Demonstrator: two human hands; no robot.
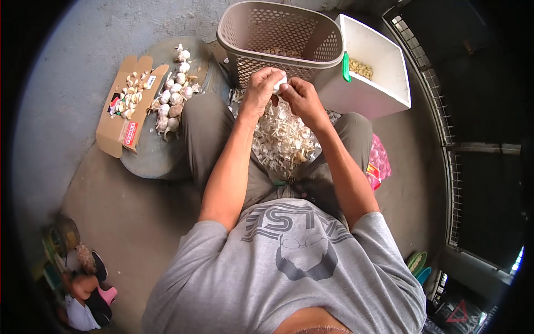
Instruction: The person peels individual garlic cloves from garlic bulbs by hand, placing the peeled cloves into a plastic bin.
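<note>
A white garlic bulb [280, 82] is between my two hands, above a heap of papery garlic skins [282, 133] between my legs. My left hand [262, 92] is closed round the bulb from its left side. From the right, my right hand [303, 99] pinches the same bulb with thumb and fingers; the fingertips are partly hidden. To the left, whole garlic bulbs [176, 99] lie on a round grey surface [146, 158]. Beside them an opened cardboard box [114, 129] bears loose garlic cloves [131, 97].
Ahead stands a brown perforated plastic basket [278, 60] with something pale at its bottom. Right of it, a white foam box [370, 96] contains peeled cloves [360, 69]; a green handle [346, 68] hangs at its rim. A pink net bag [380, 161] lies beside my right leg.
</note>
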